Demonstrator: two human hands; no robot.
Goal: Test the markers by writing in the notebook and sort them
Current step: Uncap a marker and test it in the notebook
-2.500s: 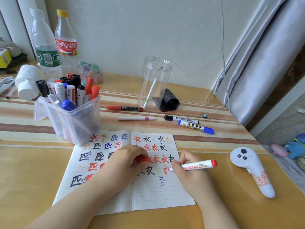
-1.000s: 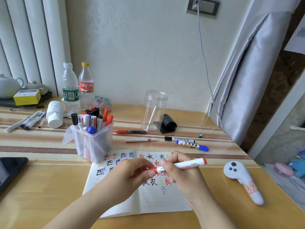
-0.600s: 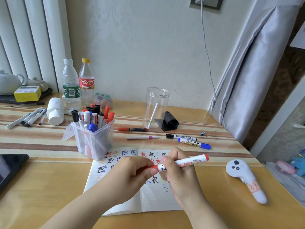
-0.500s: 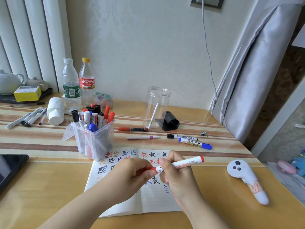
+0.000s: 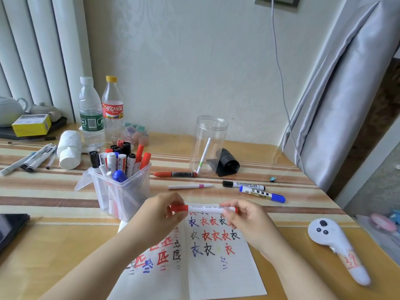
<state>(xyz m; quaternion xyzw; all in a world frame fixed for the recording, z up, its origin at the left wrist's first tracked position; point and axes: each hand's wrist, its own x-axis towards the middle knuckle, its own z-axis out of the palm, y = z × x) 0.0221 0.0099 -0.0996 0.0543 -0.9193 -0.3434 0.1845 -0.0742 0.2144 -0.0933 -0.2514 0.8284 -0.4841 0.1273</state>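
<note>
A red whiteboard marker [image 5: 205,209] lies level in the air above the open notebook [image 5: 216,271]. My left hand [image 5: 160,217] pinches its red cap end, and my right hand [image 5: 251,221] pinches the other end. The notebook pages carry red, black and blue characters. A clear plastic bin [image 5: 123,195] full of markers stands just left of my hands. Beyond them a red marker [image 5: 175,174], a thin pink-banded pen [image 5: 190,186], a black marker [image 5: 243,184] and a blue marker [image 5: 262,194] lie on the table. A clear jar [image 5: 211,139] holds one thin pen.
Two bottles [image 5: 101,113] and a white roll [image 5: 69,152] stand at the back left beside several loose pens [image 5: 28,159]. A black roll [image 5: 225,164] sits next to the jar. A white controller [image 5: 337,245] lies at the right, a dark tablet [image 5: 10,228] at the left edge.
The red marker was lifted off the page. My left hand brought the cap to its tip and the cap is now on. The marker has turned level between both hands.
</note>
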